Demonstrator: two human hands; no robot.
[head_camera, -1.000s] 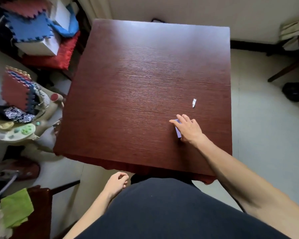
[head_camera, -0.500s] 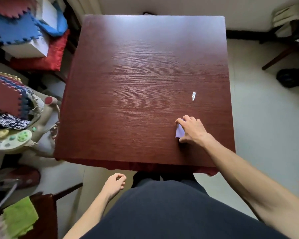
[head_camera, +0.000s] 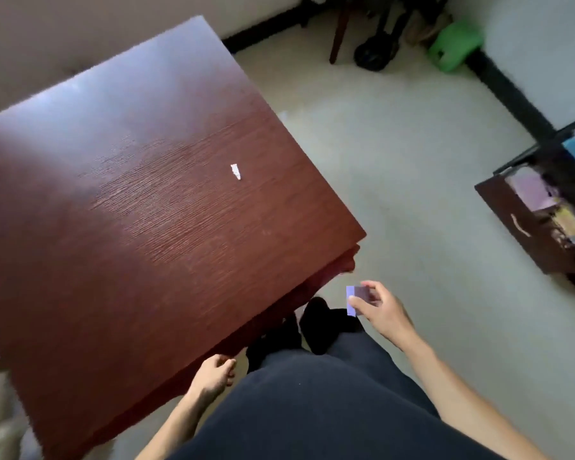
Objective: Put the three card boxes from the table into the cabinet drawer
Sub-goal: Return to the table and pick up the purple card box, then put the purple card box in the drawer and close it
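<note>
My right hand (head_camera: 380,310) holds a small lilac card box (head_camera: 353,298) between thumb and fingers, in the air off the near right corner of the dark red wooden table (head_camera: 140,200). My left hand (head_camera: 213,376) hangs loosely curled below the table's front edge, with nothing in it. At the right edge an open dark cabinet drawer (head_camera: 525,224) shows a lilac box (head_camera: 530,190) and other blurred items inside. No card box is left on the table top.
A small white paper scrap (head_camera: 235,171) lies on the table. A pale floor stretches between table and drawer. At the far wall stand a chair leg (head_camera: 341,31), a black wheeled thing (head_camera: 374,53) and a green object (head_camera: 453,44).
My right hand closed on the lilac card box and lifted it off the table toward the right. The view swung right, which brought the open drawer into sight.
</note>
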